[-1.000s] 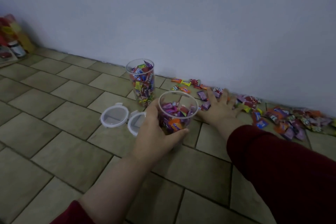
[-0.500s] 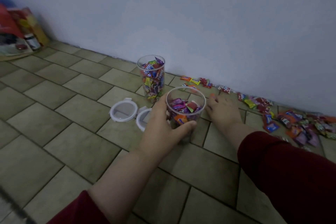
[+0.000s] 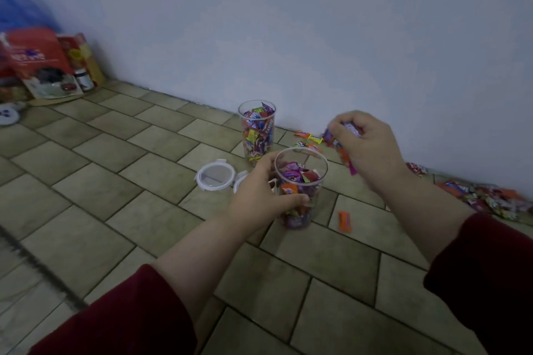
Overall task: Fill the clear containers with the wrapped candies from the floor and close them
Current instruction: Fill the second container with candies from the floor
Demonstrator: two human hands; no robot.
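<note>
1. The floor [image 3: 115,196] is laid with oblong olive-beige tiles in dark grout. It meets a plain, pale bluish wall [image 3: 317,37] that runs across the back of the view.
2. In the far left corner, red packages [image 3: 37,57] lean at the wall with a small dark-lidded jar [image 3: 83,79] just beside them. All of this is blurred.
3. Our left hand [image 3: 259,196] has its grip wrapped round the near clear container [image 3: 300,187]. It stands lidless on the tiles, partly filled with wrapped sweets.
4. Our right hand [image 3: 366,147] is raised off the floor, right of that container's rim. Its grip is clenched on a handful of candies [image 3: 346,130], with purple and orange wrappers poking out.
5. The far clear container [image 3: 257,130] stands lidless near the wall, filled almost to its rim.
6. Two white-rimmed lids lie flat on the tiles left of the near container: the round lid [image 3: 215,175] in full view and the second lid [image 3: 240,179] partly hidden by our left hand.
7. A lone orange candy [image 3: 345,221] lies just right of the near container. A few stray candies [image 3: 308,138] lie at the wall's foot, and a candy heap [image 3: 490,196] lies along the wall at right.
</note>
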